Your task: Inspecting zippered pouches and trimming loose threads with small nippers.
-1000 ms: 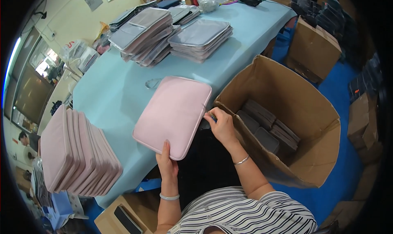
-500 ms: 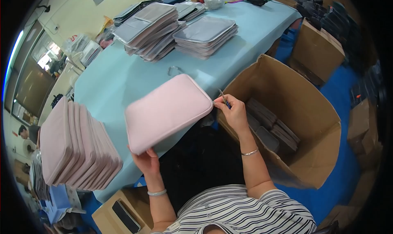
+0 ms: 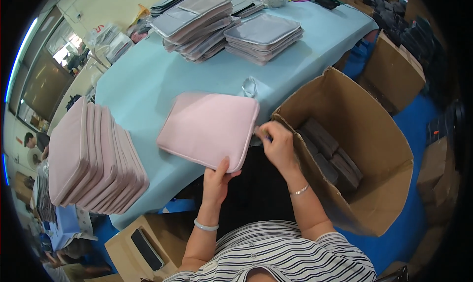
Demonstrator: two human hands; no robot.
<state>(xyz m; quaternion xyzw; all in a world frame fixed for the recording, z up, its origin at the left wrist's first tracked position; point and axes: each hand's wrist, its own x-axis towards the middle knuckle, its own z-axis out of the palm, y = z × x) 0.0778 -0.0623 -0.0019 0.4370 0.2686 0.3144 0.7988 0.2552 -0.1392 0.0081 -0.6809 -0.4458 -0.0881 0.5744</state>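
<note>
A pink padded zip sleeve (image 3: 209,126), shaped like a laptop case, lies tilted over the table's near edge. My left hand (image 3: 218,181) grips its near right corner, thumb on top and fingers underneath. At the sleeve's right edge, my right hand (image 3: 278,144) is closed in a pinch near the zip seam. A slim metal tool with a blue part is in that hand, mostly hidden by the fingers now. Whether the fingertips also pinch the zip pull, I cannot tell.
A leaning pile of pink sleeves (image 3: 93,163) stands at the table's left. Stacks of grey clear-fronted cases (image 3: 263,33) lie at the back of the blue-covered table (image 3: 133,92). An open carton (image 3: 379,168) with grey packs is at my right. A phone (image 3: 147,247) rests on a lower box.
The sleeve has turned clockwise and tilted flatter. My left hand has shifted right along it to another corner. The right hand has moved slightly down, and its tool's tip no longer sticks up.
</note>
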